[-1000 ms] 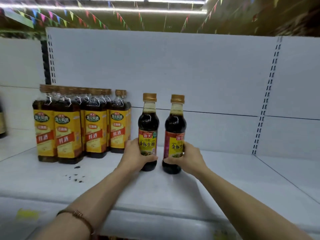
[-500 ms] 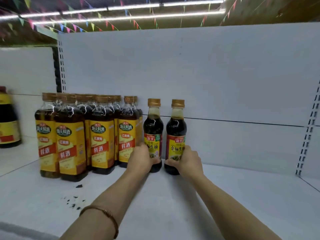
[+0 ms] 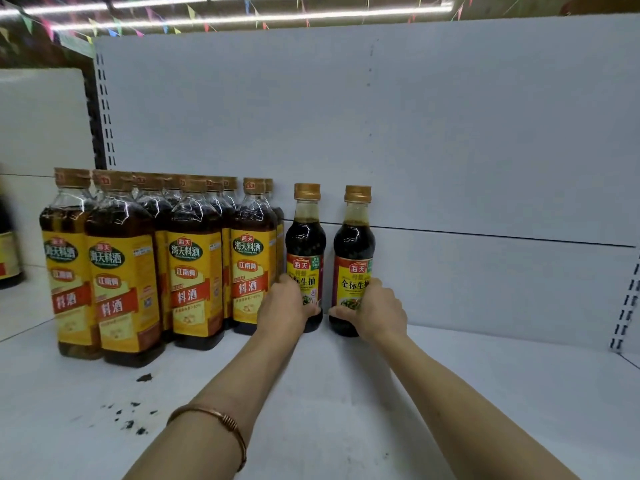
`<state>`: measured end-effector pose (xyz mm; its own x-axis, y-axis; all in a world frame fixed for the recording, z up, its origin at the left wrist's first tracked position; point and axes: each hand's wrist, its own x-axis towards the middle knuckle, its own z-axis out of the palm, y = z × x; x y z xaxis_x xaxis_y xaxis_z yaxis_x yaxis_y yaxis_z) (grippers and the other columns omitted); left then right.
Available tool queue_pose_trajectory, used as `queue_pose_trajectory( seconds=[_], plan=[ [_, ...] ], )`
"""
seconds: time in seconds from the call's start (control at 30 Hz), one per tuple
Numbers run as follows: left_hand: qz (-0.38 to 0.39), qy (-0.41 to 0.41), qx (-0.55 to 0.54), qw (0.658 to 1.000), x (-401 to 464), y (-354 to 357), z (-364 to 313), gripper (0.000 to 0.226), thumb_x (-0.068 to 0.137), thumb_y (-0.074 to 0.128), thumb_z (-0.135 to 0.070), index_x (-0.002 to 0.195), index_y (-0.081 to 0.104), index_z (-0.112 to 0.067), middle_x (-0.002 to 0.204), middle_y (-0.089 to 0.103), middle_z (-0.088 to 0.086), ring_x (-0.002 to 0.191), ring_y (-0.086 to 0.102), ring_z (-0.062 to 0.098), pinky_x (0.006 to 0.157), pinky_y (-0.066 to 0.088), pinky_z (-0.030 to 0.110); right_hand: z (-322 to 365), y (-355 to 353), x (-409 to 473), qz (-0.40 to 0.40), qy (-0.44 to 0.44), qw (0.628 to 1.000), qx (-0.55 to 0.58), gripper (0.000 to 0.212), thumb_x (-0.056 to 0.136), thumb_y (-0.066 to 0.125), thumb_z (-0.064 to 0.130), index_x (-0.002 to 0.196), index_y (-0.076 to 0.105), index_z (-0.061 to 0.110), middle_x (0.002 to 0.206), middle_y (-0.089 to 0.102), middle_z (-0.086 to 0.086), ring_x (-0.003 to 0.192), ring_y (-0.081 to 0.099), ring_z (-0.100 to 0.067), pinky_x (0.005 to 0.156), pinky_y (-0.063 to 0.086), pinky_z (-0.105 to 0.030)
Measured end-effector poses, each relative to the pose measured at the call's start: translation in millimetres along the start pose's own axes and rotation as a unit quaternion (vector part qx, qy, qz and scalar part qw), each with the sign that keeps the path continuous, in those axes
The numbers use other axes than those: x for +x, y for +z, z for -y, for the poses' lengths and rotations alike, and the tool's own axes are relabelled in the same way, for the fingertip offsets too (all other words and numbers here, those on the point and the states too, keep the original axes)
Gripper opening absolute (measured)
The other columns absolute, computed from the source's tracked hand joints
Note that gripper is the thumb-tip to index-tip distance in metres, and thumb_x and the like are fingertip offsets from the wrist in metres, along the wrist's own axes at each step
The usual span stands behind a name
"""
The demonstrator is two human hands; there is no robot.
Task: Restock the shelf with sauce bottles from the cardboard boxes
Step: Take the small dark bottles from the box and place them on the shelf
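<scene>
Two dark soy sauce bottles with gold caps stand upright at the back of the white shelf [image 3: 485, 393], against the rear panel. My left hand [image 3: 284, 306] grips the lower part of the left sauce bottle [image 3: 305, 244], which stands right beside the yellow-labelled bottles. My right hand [image 3: 379, 311] grips the lower part of the right sauce bottle [image 3: 355, 251]. A small gap separates the two bottles. No cardboard box is in view.
A block of several taller cooking-wine bottles [image 3: 194, 271] with yellow labels fills the shelf's left. Dark specks [image 3: 135, 414] lie on the shelf in front of them. Another bottle [image 3: 8, 258] shows at the far left. A slotted upright [image 3: 627, 306] bounds the right.
Both hands have pushed the two sauce bottles back and to the left, up beside the yellow-labelled bottles and against the rear panel. The view has moved closer.
</scene>
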<state>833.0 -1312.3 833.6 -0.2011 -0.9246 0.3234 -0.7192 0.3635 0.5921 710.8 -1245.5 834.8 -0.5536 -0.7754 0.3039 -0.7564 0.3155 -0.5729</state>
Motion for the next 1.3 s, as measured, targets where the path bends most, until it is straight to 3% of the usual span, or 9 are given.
queue_pose_trajectory(
  seconds=[0.43, 0.77, 0.87, 0.93, 0.97, 1.03, 1.07, 1.2, 1.3],
  plan=[
    [0.024, -0.018, 0.075, 0.997, 2, 1, -8, 0.058, 0.087, 0.069, -0.035, 0.123, 0.037, -0.002, 0.125, 0.057, 0.015, 0.116, 0.057, 0.034, 0.089, 0.047, 0.040, 1, 9, 4, -0.017, -0.010, 0.999, -0.033, 0.067, 0.082, 0.071, 0.050, 0.123, 0.039, 0.007, 0.123, 0.055, -0.010, 0.112, 0.057, -0.033, 0.085, 0.046, -0.039],
    [0.017, -0.007, 0.039, 0.999, 4, 8, -5, 0.058, 0.089, 0.066, -0.033, 0.126, 0.034, -0.004, 0.123, 0.058, 0.017, 0.114, 0.057, 0.035, 0.089, 0.047, 0.042, -1, 10, 4, -0.007, -0.013, 0.999, -0.042, 0.071, 0.083, 0.069, 0.053, 0.125, 0.036, 0.007, 0.124, 0.051, -0.010, 0.111, 0.057, -0.033, 0.082, 0.044, -0.038],
    [0.031, 0.010, 0.035, 0.999, 0, 9, -1, 0.085, 0.091, 0.063, -0.034, 0.148, 0.006, -0.007, 0.126, 0.058, 0.018, 0.112, 0.059, 0.033, 0.093, 0.048, 0.042, 0, 6, 2, 0.008, -0.010, 0.999, -0.037, 0.071, 0.083, 0.067, 0.054, 0.127, 0.035, 0.008, 0.125, 0.049, -0.009, 0.110, 0.058, -0.033, 0.081, 0.043, -0.037],
    [0.055, 0.035, 0.036, 0.997, -5, 5, 1, 0.098, 0.093, 0.060, -0.031, 0.150, -0.017, -0.011, 0.135, 0.052, 0.019, 0.115, 0.058, 0.031, 0.097, 0.045, 0.041, 0, 0, 5, 0.037, -0.018, 0.999, -0.002, 0.076, 0.079, 0.069, 0.059, 0.128, 0.039, 0.011, 0.124, 0.051, -0.005, 0.111, 0.058, -0.029, 0.081, 0.043, -0.035],
    [0.065, 0.047, 0.035, 0.996, -9, 1, 1, 0.097, 0.094, 0.058, -0.030, 0.149, -0.020, -0.012, 0.141, 0.046, 0.018, 0.117, 0.056, 0.030, 0.098, 0.044, 0.040, -2, -2, 8, 0.055, -0.024, 0.998, 0.018, 0.081, 0.072, 0.071, 0.066, 0.128, 0.043, 0.014, 0.123, 0.055, -0.002, 0.109, 0.059, -0.026, 0.083, 0.046, -0.033],
    [0.080, 0.064, 0.051, 0.993, -17, -7, 5, 0.091, 0.096, 0.054, -0.030, 0.151, -0.016, -0.012, 0.151, 0.035, 0.015, 0.127, 0.049, 0.028, 0.103, 0.040, 0.038, -7, -7, 14, 0.070, -0.033, 0.996, 0.046, 0.094, 0.054, 0.066, 0.081, 0.124, 0.051, 0.021, 0.121, 0.062, 0.000, 0.104, 0.062, -0.021, 0.087, 0.053, -0.038],
    [0.083, 0.071, 0.060, 0.992, -21, -11, 7, 0.087, 0.096, 0.054, -0.030, 0.153, -0.010, -0.013, 0.154, 0.031, 0.012, 0.132, 0.044, 0.027, 0.106, 0.037, 0.038, -7, -12, 11, 0.074, -0.029, 0.995, 0.057, 0.092, 0.056, 0.066, 0.081, 0.123, 0.052, 0.020, 0.119, 0.063, -0.002, 0.104, 0.062, -0.022, 0.088, 0.054, -0.039],
    [0.061, 0.108, 0.004, 0.992, -42, -31, 15, 0.063, 0.094, 0.058, -0.024, 0.148, 0.026, -0.018, 0.146, 0.045, 0.003, 0.130, 0.046, 0.023, 0.107, 0.038, 0.038, 7, -42, -34, 0.052, -0.048, 0.995, 0.077, 0.053, 0.090, 0.061, 0.049, 0.124, 0.050, 0.010, 0.119, 0.061, -0.008, 0.110, 0.058, -0.028, 0.083, 0.046, -0.033],
    [0.055, 0.166, -0.015, 0.984, -67, -55, 16, 0.043, 0.094, 0.057, -0.022, 0.137, 0.047, -0.021, 0.131, 0.055, 0.002, 0.113, 0.054, 0.017, 0.100, 0.046, 0.035, 19, -58, -73, 0.026, -0.117, 0.989, 0.086, 0.044, 0.093, 0.057, 0.048, 0.120, 0.057, 0.013, 0.113, 0.067, -0.006, 0.106, 0.062, -0.027, 0.087, 0.051, -0.038]
  ],
)
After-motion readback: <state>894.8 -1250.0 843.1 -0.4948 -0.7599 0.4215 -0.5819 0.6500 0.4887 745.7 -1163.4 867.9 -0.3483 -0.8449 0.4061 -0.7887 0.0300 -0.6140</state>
